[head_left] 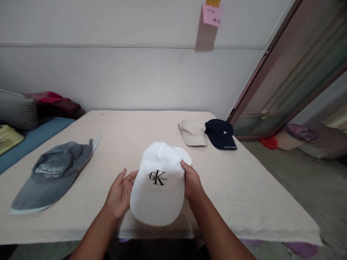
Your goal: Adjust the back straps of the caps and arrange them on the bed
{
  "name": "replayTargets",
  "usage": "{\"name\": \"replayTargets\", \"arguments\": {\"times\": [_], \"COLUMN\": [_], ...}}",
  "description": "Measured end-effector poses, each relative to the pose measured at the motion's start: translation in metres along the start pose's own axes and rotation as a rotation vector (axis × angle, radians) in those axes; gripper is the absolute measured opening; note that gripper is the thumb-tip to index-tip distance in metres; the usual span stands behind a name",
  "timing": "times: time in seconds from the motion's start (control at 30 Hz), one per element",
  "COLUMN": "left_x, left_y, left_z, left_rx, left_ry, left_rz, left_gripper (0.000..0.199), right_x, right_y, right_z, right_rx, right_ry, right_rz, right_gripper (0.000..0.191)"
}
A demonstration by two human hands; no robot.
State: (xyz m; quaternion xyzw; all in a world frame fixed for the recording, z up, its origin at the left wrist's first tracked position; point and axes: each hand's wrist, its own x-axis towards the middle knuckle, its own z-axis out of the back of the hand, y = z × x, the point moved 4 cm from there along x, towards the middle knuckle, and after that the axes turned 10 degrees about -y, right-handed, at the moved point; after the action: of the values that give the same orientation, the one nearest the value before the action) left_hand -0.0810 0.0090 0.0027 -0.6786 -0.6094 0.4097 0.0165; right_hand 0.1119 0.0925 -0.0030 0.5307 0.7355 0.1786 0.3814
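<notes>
A white baseball cap (162, 195) with a black "CK" mark on its front is held above the near side of the table, its brim toward me. My right hand (193, 179) is closed on the cap's right side, the thumb on the outside and the other fingers partly hidden. At the cap's left edge is my left hand (120, 193), open, palm turned up and fingers apart. Its fingertips are close to the cap or partly behind it; whether they touch, I cannot tell.
A grey cap (58, 173) lies on the left with a pale edge showing beneath it. Farther back on the right, a beige cap (193, 133) and a navy cap (221, 133) lie side by side. A cream cloth covers the table (230, 202); a wall (135, 79) stands behind.
</notes>
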Motion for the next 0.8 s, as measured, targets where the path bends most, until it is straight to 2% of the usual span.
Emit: {"name": "replayTargets", "arguments": {"times": [0.1,0.2,0.3,0.37,0.43,0.5,0.63,0.73,0.8], "left_x": [-0.01,-0.015,-0.012,-0.008,-0.003,0.001,0.003,-0.005,-0.014], "left_y": [0.029,0.045,0.039,0.024,-0.002,-0.037,-0.129,-0.197,-0.231], "left_z": [-0.004,0.003,0.01,0.011,0.01,0.01,0.018,0.042,0.071], "left_rx": [-0.014,0.004,0.037,0.053,0.061,0.068,0.069,0.066,0.063], "left_ry": [-0.005,-0.13,-0.193,-0.193,-0.187,-0.197,-0.251,-0.308,-0.382], "left_rz": [0.092,0.035,-0.066,-0.145,-0.246,-0.372,-0.598,-0.731,-0.774], "left_gripper": [0.028,0.023,0.026,0.028,0.028,0.027,0.024,0.021,0.017], "right_x": [0.008,0.012,0.014,0.016,0.017,0.016,0.011,0.009,0.008], "right_y": [0.001,-0.002,-0.007,-0.011,-0.015,-0.02,-0.03,-0.036,-0.039], "right_z": [0.005,0.005,0.005,0.006,0.006,0.003,-0.007,-0.013,-0.016], "right_rx": [0.002,-0.031,-0.016,0.037,0.093,0.126,0.16,0.169,0.172], "right_ry": [-0.037,-0.003,0.008,-0.034,-0.086,-0.087,-0.004,0.017,0.027], "right_rz": [0.062,0.077,0.023,-0.012,-0.072,-0.152,-0.247,-0.261,-0.262], "right_gripper": [0.047,0.045,0.036,0.027,0.02,0.017,0.012,0.01,0.009]}}
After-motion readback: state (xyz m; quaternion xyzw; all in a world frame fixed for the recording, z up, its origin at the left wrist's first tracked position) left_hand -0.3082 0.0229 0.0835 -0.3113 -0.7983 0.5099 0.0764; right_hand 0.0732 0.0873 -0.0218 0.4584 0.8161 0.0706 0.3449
